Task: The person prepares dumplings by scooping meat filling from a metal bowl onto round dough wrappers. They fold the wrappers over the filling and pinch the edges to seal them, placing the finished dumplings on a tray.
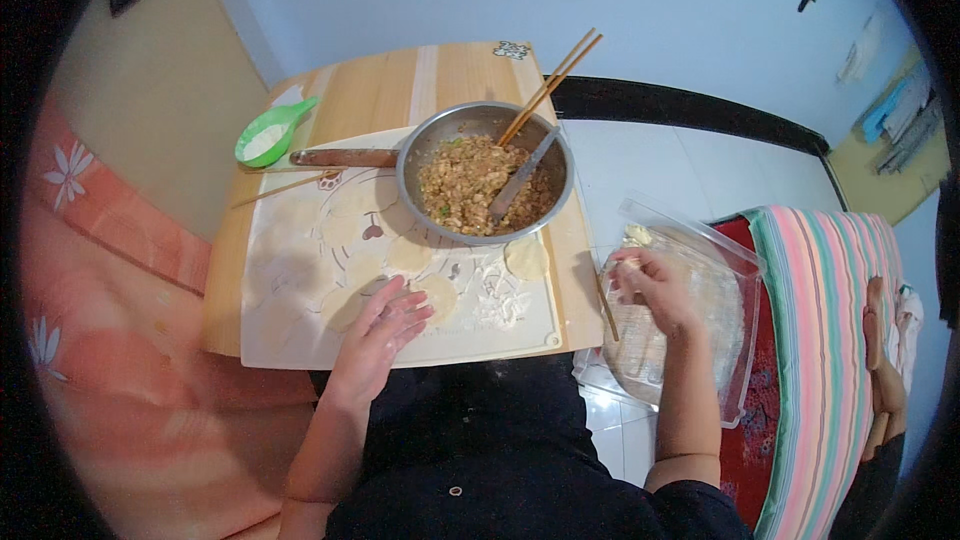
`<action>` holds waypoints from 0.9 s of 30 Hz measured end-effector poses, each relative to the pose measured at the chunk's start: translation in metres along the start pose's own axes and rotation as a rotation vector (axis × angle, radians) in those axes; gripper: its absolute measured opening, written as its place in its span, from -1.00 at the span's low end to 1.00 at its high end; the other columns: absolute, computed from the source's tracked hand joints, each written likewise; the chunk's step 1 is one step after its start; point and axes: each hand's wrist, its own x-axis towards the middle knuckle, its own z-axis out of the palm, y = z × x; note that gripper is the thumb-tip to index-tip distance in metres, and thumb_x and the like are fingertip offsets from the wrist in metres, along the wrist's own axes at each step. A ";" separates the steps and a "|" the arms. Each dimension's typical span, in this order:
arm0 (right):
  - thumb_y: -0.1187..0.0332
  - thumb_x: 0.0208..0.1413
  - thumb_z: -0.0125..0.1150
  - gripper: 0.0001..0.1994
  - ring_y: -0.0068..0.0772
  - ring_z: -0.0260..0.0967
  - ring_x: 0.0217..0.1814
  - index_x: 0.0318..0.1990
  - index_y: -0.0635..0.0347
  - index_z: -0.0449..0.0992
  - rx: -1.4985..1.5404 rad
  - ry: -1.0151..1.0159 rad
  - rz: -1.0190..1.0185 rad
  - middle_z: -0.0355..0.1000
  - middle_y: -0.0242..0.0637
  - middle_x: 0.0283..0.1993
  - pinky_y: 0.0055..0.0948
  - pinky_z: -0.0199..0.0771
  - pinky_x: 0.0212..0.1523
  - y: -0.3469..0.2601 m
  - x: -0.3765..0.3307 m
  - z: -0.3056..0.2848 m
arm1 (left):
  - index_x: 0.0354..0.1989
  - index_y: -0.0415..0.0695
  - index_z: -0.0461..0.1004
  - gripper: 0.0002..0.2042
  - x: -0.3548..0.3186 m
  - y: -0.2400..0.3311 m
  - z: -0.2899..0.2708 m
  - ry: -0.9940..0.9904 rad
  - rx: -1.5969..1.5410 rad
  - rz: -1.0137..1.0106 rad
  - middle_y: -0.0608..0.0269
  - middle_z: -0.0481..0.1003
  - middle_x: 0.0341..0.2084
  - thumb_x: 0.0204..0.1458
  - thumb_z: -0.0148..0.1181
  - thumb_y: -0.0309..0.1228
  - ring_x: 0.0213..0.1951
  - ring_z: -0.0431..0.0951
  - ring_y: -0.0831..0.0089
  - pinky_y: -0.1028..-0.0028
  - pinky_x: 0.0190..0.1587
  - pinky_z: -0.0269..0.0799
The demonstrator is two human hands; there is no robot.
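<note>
My left hand (383,325) is held palm-up with its fingers apart, over the near edge of a white mat (290,340). Several thin round dough wrappers (527,258) lie on the mat, one of them close to my left fingertips. My right hand (655,285) is over a clear plastic box (745,285) with a pale round tray (690,340) inside. Its fingers are curled together, and what they hold, if anything, is hidden. Just beyond them, a small pale dumpling-like piece (637,234) sits at the tray's far edge.
A metal bowl (405,180) of minced filling (460,180) holds chopsticks (550,85) and a flat-bladed spatula (522,175). Left of it are a brown wooden handle (345,157), a thin stick (285,188) and a green scoop (290,115) of white powder. Striped cloth (820,340) hangs beyond the box.
</note>
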 end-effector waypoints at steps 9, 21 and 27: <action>0.48 -0.14 0.15 -0.69 -0.07 0.38 -0.12 -0.15 0.20 0.45 -1.108 0.143 -0.392 0.40 -0.15 -0.17 -0.24 0.40 -0.12 0.091 0.081 -0.072 | 0.23 -0.20 0.05 -0.56 0.004 -0.007 0.011 0.023 0.075 -0.028 0.02 0.34 0.00 0.17 -0.12 -0.41 -0.01 0.41 0.22 0.29 0.07 0.30; 0.57 -0.24 0.11 -0.57 -0.02 0.28 0.02 -0.09 0.13 0.42 -1.146 0.215 -0.478 0.35 -0.15 -0.06 -0.23 0.34 -0.02 0.084 0.073 -0.065 | 0.17 -0.23 0.13 -0.59 0.005 -0.016 0.018 -0.026 0.315 0.062 0.07 0.36 -0.03 0.15 -0.08 -0.45 -0.06 0.44 0.30 0.36 0.02 0.33; 0.54 -0.21 0.14 -0.55 -0.01 0.28 0.02 -0.03 0.15 0.38 -1.188 0.226 -0.431 0.34 -0.14 -0.03 -0.22 0.34 -0.02 0.079 0.065 -0.061 | 0.14 -0.20 0.20 -0.58 0.041 -0.017 0.059 -0.212 1.306 0.396 0.13 0.35 0.01 0.04 -0.03 -0.51 0.02 0.38 0.32 0.39 0.06 0.29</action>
